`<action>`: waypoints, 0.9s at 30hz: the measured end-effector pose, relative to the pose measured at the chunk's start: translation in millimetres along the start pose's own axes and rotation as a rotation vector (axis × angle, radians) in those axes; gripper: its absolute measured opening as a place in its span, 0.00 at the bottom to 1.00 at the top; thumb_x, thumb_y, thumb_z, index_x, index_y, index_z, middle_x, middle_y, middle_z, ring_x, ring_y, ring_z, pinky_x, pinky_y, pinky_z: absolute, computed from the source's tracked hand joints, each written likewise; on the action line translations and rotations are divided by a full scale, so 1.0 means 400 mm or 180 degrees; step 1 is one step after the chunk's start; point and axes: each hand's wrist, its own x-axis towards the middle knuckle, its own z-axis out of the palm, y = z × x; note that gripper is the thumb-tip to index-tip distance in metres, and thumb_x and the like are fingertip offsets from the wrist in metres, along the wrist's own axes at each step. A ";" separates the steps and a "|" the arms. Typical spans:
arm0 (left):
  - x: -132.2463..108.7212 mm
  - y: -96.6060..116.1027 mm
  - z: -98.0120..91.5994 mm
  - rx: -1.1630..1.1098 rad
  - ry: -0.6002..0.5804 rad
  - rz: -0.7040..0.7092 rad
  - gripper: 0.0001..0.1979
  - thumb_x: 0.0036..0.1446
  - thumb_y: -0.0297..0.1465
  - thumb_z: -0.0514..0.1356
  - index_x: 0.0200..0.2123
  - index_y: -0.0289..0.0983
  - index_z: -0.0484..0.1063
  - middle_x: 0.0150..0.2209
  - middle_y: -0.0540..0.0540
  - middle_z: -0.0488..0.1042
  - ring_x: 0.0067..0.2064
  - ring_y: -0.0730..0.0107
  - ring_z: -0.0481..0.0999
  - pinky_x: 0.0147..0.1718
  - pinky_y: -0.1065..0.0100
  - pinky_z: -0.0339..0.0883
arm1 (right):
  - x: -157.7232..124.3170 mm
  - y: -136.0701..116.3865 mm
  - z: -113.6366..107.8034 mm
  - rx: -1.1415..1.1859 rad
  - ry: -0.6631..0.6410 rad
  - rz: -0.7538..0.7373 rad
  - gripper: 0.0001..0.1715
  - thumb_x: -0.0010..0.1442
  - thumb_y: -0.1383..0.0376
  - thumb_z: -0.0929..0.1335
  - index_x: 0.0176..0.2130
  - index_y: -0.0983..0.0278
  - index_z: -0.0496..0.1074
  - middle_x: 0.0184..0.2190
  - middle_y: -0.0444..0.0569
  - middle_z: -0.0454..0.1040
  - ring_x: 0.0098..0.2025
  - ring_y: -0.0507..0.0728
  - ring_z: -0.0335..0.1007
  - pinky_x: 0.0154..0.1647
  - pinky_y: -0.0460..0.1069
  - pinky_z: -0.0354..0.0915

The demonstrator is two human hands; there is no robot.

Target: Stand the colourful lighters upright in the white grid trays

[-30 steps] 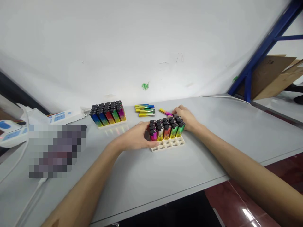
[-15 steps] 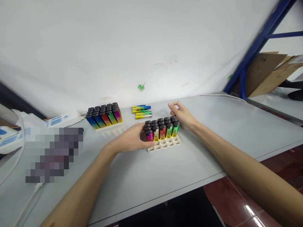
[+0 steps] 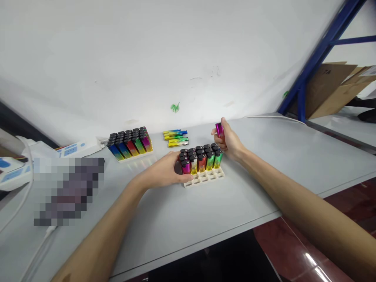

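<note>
My right hand [image 3: 231, 140] is closed around a magenta lighter [image 3: 219, 130], raised just behind the right end of a white tray [image 3: 206, 180]. Fingers cover the lighter's lower part. My left hand [image 3: 168, 169] grips the tray's left end, with its thumb over the front left edge. In the tray stand several upright lighters [image 3: 201, 163] with black tops and shiny magenta, yellow, red and green bodies. Bare holes show along the tray's front.
A second tray of lighters [image 3: 129, 147] stands at the left back. Several yellow, blue and green lighters [image 3: 177, 139] lie flat near the wall. Power strips [image 3: 73, 149] and a pixelated object [image 3: 70, 192] with a cable are on the left. Cardboard boxes [image 3: 331, 92] sit beyond the blue frame.
My right hand has turned and lifted slightly, bringing the magenta lighter into view. My left hand stays on the tray.
</note>
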 end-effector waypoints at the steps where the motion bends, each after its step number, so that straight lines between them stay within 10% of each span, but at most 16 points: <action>1: 0.000 0.000 0.000 0.0008 0.0014 -0.0023 0.27 0.47 0.48 0.65 0.47 0.40 0.70 0.45 0.44 0.77 0.44 0.54 0.77 0.40 0.59 0.72 | 0.001 0.001 0.000 -0.0011 0.0043 0.0143 0.30 0.61 0.38 0.57 0.28 0.60 0.60 0.15 0.35 0.45 0.15 0.47 0.35 0.15 0.45 0.37; 27: 0.001 -0.002 0.001 0.0053 -0.0024 -0.0096 0.27 0.48 0.48 0.65 0.47 0.40 0.69 0.45 0.44 0.76 0.44 0.54 0.77 0.40 0.59 0.72 | 0.010 0.011 0.005 0.0080 -0.0009 0.0425 0.28 0.63 0.45 0.56 0.21 0.59 0.51 0.12 0.37 0.43 0.13 0.47 0.33 0.12 0.45 0.35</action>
